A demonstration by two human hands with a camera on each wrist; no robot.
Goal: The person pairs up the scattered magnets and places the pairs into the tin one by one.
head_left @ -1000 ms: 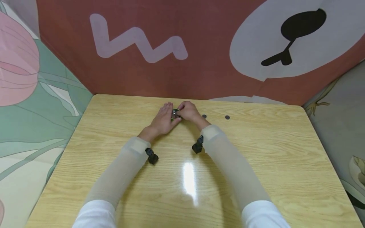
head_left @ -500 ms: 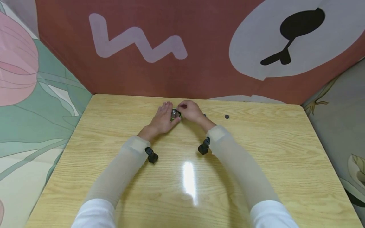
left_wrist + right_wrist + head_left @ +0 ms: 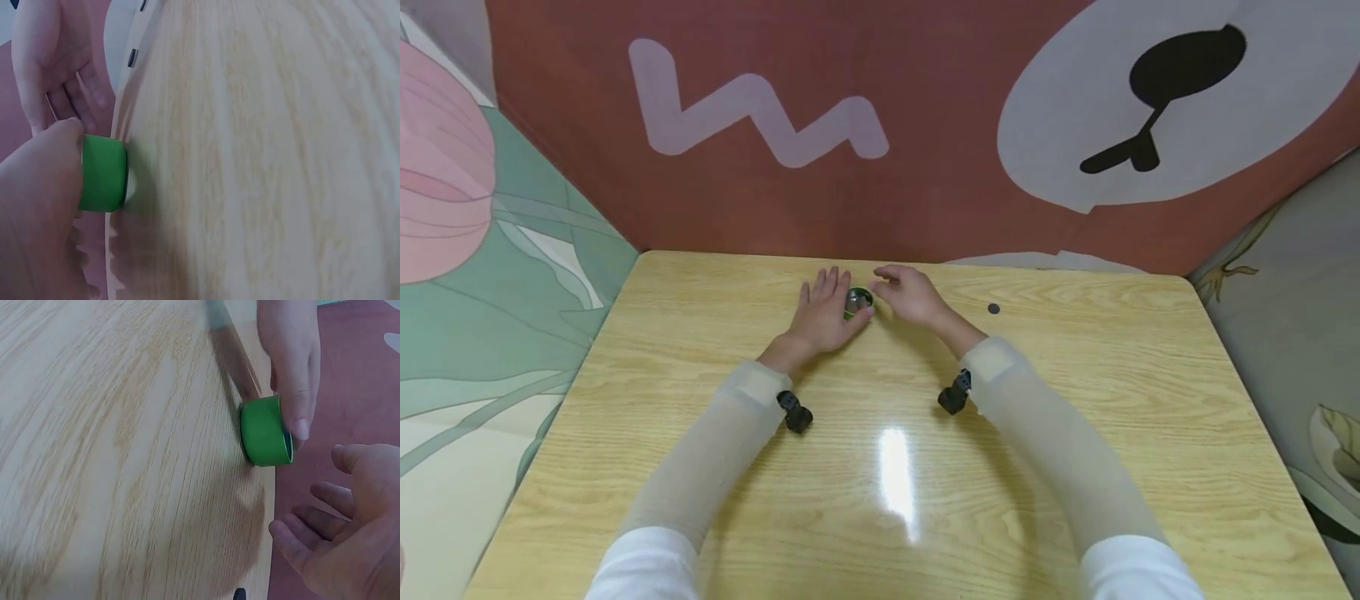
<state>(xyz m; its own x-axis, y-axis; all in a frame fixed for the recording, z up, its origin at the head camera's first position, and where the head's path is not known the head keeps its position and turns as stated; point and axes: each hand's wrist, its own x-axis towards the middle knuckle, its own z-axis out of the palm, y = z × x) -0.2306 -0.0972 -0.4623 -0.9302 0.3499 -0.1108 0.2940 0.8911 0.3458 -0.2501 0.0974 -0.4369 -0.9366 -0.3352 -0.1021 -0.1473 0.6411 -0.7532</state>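
Note:
A small round green container (image 3: 859, 302) with a dark, shiny inside stands near the far edge of the table. My left hand (image 3: 824, 317) lies against its left side, fingers straight and spread, with the thumb on its near rim. In the right wrist view that thumb (image 3: 300, 425) reaches over the rim of the green container (image 3: 265, 431). Just to the right of the container is my right hand (image 3: 910, 296), apart from it, its fingers loosely bent and holding nothing. The same right hand (image 3: 350, 525) shows palm and fingers in the right wrist view.
A small dark disc (image 3: 994, 308) lies on the wooden table (image 3: 1112, 400) to the right of my right hand. Two dark pieces (image 3: 132, 57) appear along the table in the left wrist view. A patterned wall (image 3: 760, 200) rises behind the far table edge.
My right hand has drawn back rightward from the container and its fingers have loosened. The nearer dark disc has become hidden behind it in the head view. My left fingers have spread slightly.

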